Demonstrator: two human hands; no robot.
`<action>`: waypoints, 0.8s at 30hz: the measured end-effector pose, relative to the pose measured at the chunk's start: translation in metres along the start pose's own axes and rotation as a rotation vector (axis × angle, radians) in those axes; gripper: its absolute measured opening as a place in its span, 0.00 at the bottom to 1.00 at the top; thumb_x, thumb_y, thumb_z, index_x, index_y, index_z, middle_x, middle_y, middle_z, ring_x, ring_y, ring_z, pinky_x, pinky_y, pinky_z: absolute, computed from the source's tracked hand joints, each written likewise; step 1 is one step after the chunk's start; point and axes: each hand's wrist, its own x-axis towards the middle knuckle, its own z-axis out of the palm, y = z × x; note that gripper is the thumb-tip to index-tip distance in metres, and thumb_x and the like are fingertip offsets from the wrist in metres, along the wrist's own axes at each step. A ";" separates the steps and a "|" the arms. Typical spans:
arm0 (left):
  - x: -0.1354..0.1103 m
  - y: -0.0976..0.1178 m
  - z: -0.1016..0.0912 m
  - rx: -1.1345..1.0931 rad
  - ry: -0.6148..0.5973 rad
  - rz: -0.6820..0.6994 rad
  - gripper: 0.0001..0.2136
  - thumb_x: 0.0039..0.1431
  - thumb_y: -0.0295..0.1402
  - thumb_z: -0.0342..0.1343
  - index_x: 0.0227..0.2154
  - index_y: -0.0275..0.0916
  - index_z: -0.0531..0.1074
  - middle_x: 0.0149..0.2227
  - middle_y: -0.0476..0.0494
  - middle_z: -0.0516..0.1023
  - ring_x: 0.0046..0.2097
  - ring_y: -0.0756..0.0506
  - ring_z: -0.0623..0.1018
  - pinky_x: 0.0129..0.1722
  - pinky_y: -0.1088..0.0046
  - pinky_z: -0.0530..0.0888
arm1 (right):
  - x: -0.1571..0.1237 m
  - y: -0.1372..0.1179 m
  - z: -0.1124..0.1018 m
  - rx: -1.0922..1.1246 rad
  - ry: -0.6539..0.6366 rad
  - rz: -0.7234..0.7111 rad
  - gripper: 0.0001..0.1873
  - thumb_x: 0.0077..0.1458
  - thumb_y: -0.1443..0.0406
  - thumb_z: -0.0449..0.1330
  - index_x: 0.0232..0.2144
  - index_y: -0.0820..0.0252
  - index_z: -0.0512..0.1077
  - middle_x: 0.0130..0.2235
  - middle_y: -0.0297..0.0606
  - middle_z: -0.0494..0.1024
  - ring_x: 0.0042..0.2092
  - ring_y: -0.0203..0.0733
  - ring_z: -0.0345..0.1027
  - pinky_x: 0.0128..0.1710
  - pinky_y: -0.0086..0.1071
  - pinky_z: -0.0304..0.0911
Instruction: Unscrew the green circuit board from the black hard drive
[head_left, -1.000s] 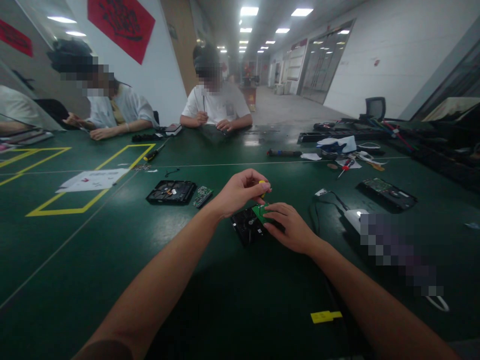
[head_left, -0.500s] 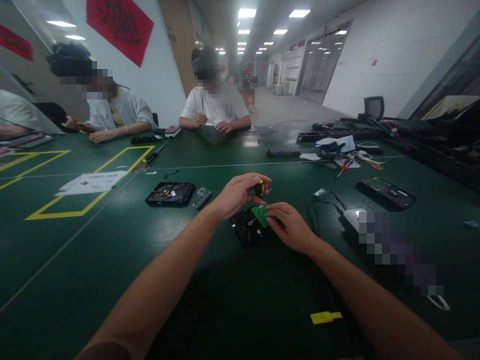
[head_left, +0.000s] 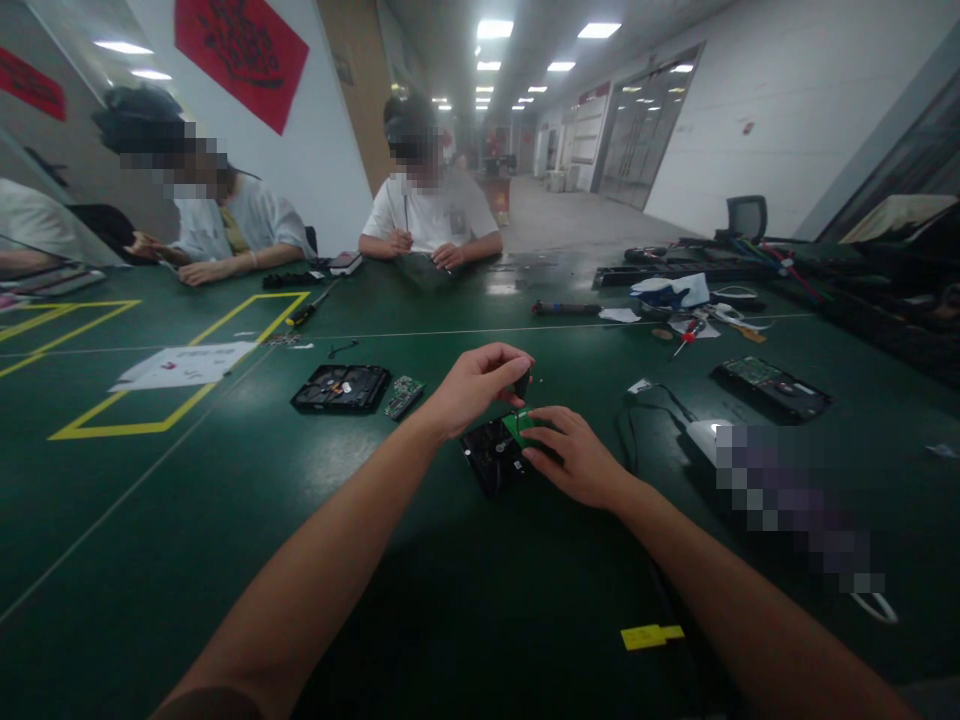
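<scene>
My left hand (head_left: 480, 388) is closed around the dark handle of a screwdriver (head_left: 523, 382), held upright above a hard drive (head_left: 489, 458). The screwdriver's shaft points down toward the green circuit board (head_left: 515, 424) on the drive's far right part; whether its tip sits in a screw is too small to tell. My right hand (head_left: 576, 455) lies at the right side of the drive, fingers apart and stretched over the board's edge. These fingertips cover part of the board. Black casing and a small white label show on the drive's near side.
Left of the drive lie a loose circuit board (head_left: 405, 397) and a black drive casing (head_left: 341, 387). To the right are another drive (head_left: 771, 388), a cable (head_left: 630, 430) and a blurred white-ended object (head_left: 705, 432). Farther back lies a red screwdriver (head_left: 686, 338). Two people sit across the table.
My left fingers have turned and closed more around the screwdriver handle, hiding its yellow part. My right fingers have shifted slightly left over the board and spread apart.
</scene>
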 end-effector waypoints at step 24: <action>0.001 0.001 -0.004 0.076 -0.047 0.035 0.13 0.67 0.42 0.62 0.46 0.39 0.79 0.40 0.42 0.79 0.40 0.47 0.78 0.35 0.74 0.77 | -0.005 0.000 -0.005 0.043 -0.050 -0.030 0.16 0.66 0.57 0.65 0.53 0.53 0.80 0.63 0.47 0.78 0.64 0.58 0.72 0.64 0.61 0.67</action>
